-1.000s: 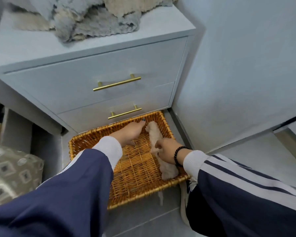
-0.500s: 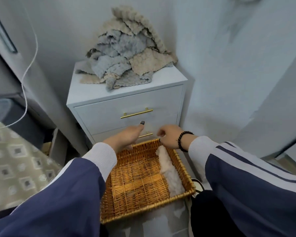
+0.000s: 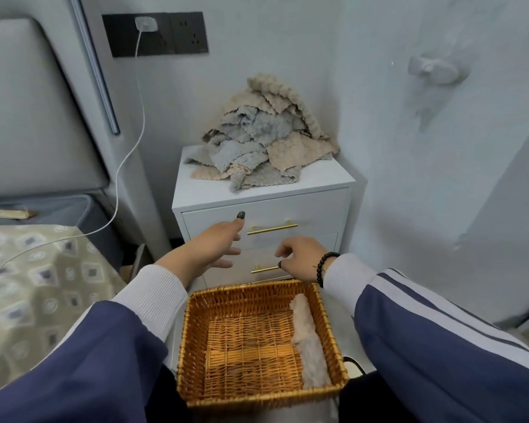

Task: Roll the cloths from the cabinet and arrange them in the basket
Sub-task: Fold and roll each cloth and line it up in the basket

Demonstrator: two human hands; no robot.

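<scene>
Head view, setting: a corner of a bedroom, seen from above and looking down past two outstretched arms in navy sleeves with pale ribbed cuffs.
Cabinet: a small white cabinet (image 3: pixel 303 209) with two drawers and gold bar handles stands against the wall, straight ahead.
Cloths: a loose heap of beige and grey-blue cloths (image 3: pixel 263 138) with scalloped edges lies piled on the cabinet's top, leaning toward the wall behind.
Basket: a rectangular woven wicker basket (image 3: pixel 193 346), honey coloured, sits on the floor just in front of the cabinet, between the two arms.
Rolled cloth: one pale, fluffy rolled cloth (image 3: pixel 307 337) lies inside the basket along its right wall, running from the far end to the near corner; the other part of the basket floor is bare weave.
Left hand: the left hand (image 3: pixel 217 248) is held in the air in front of the drawers, above the basket's far edge, fingers spread and reaching forward, one dark-painted fingertip uppermost; it holds nothing.
Right hand: the right hand (image 3: pixel 300 257) hangs near the lower drawer handle, fingers loosely curled downward, holding nothing; a dark beaded bracelet (image 3: pixel 326 267) circles the wrist.
Left side: a bed with a patterned cover (image 3: pixel 37 300) and a grey padded headboard.
Wall: a dark socket panel (image 3: pixel 177 32) with a white charger plugged in, its cable trailing down to the bed.
</scene>
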